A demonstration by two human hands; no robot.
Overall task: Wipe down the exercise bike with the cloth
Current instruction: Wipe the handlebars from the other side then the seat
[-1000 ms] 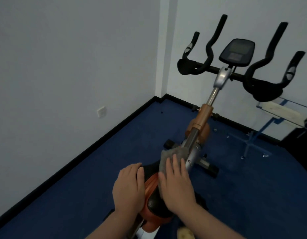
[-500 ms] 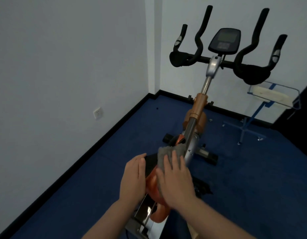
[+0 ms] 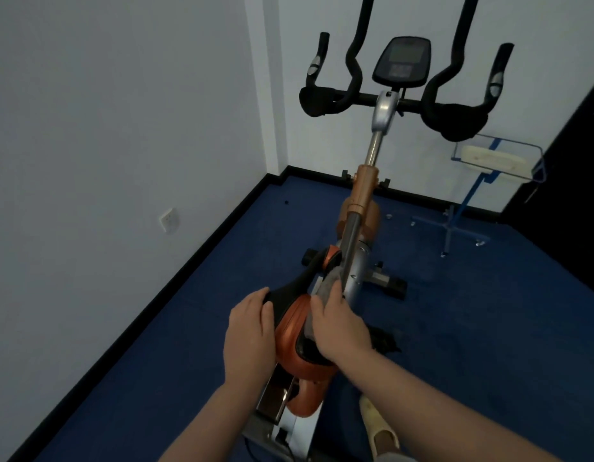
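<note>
The exercise bike (image 3: 362, 201) stands in front of me, orange and silver, with black handlebars and a console at the top. Its black and orange saddle (image 3: 290, 323) is right below my hands. My left hand (image 3: 250, 331) rests on the saddle's left side with fingers over the black edge. My right hand (image 3: 340, 328) presses a grey cloth (image 3: 329, 283) against the saddle's right side, close to the silver frame post. Most of the cloth is hidden under that hand.
White walls meet in a corner behind the bike, with a wall socket (image 3: 168, 220) low on the left. A blue stand (image 3: 462, 208) carrying a white tray sits at the right. The floor is blue carpet. My foot in a pale slipper (image 3: 379, 425) shows at the bottom.
My view has tilted and the bike now appears lower and more upright in frame. Both hands stay on the saddle; the right hand with the cloth has slid slightly along its right side.
</note>
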